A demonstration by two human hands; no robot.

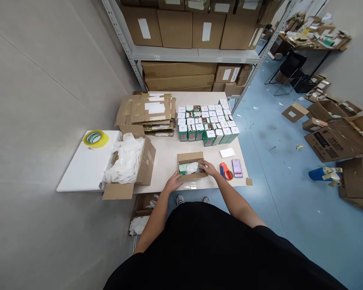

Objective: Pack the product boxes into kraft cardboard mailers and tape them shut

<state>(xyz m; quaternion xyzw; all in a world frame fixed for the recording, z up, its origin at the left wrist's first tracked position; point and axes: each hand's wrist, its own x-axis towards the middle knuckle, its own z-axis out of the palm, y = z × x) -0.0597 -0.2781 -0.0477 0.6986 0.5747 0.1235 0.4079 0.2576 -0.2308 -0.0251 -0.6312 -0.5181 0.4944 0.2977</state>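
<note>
Between the two hands, near the front edge of the table, sits an open carton. The left hand is at the carton's near left corner, fingers against its side; the right hand is at its right end, fingertips at the rim. Whether either hand is clamped on the cardboard or merely resting against it, I cannot tell. Inside the carton lie a green-and-white item and white wrap, the wrap just beside the right fingertips. Beyond the carton stand rows of packs; beyond it to the left, flat cardboard is piled. Left of the carton, past the left hand, is a bigger box filled with crumpled paper, then a tape roll. Right of the carton, past the right hand, are an orange-and-blue tool and a purple stack, with a white card just beyond them.
</note>
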